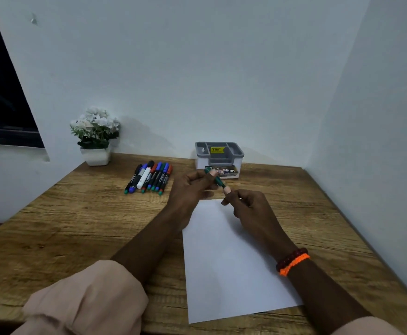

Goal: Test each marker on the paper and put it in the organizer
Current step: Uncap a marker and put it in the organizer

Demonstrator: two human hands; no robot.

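A green marker (215, 178) is held in the air between two hands, above the far edge of a white sheet of paper (231, 262) and in front of a desk organizer (219, 159). The left hand (190, 189) grips the marker's upper end, its fingers (203, 176) curled round the barrel. The right hand (248, 206) pinches the lower end between thumb and fingertips, with the other fingers curled in. The marker tilts, its higher end toward the organizer and its lower end toward the paper. Whether the cap is on or coming off cannot be told.

The paper lies flat on a wooden tabletop (76, 226), lengthwise in front of the person, and shows no marks. The organizer is grey on top with a white base, stands near the back wall, and carries a yellow sticker inside; its compartments look empty of markers.

To the left of the organizer, a row of markers (149, 176) lies side by side on the tabletop, with black, blue, white, red and green bodies or caps. Further left, in the back corner, stands a small white pot of white flowers (95, 136).

The right wrist wears an orange band (294, 264) and a dark red beaded bracelet (290, 257). The left arm has a pale pink sleeve (89, 298) pushed up.
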